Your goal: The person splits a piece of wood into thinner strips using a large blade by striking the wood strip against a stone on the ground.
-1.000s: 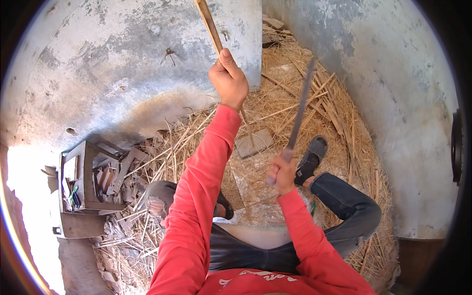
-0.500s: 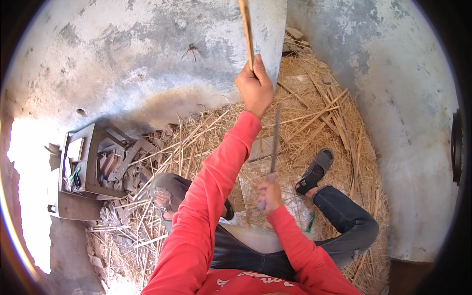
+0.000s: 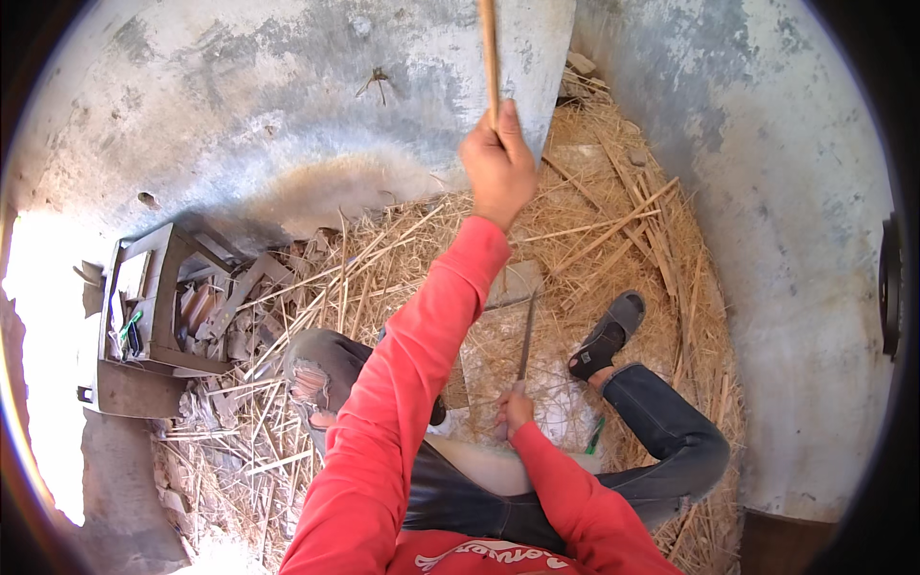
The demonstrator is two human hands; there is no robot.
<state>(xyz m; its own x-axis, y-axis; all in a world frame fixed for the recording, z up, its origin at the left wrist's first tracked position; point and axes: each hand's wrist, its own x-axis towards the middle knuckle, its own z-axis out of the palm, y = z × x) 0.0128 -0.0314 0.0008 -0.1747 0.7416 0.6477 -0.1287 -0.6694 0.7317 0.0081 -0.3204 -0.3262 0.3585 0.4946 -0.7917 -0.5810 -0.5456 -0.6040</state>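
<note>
One dark cabinet (image 3: 144, 391) stands far left. Your left hand (image 3: 498, 168) grips one wooden strip (image 3: 490, 57), which extends beyond the fist, away from you. Your right hand (image 3: 516, 412), nearer your body, is closed on one long-bladed tool (image 3: 527, 335), well apart from the strip. One green item (image 3: 596, 434) lies further right.

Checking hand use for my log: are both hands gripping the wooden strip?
No, only the left hand grips the wooden strip, while the right hand holds a long-bladed knife.
</note>
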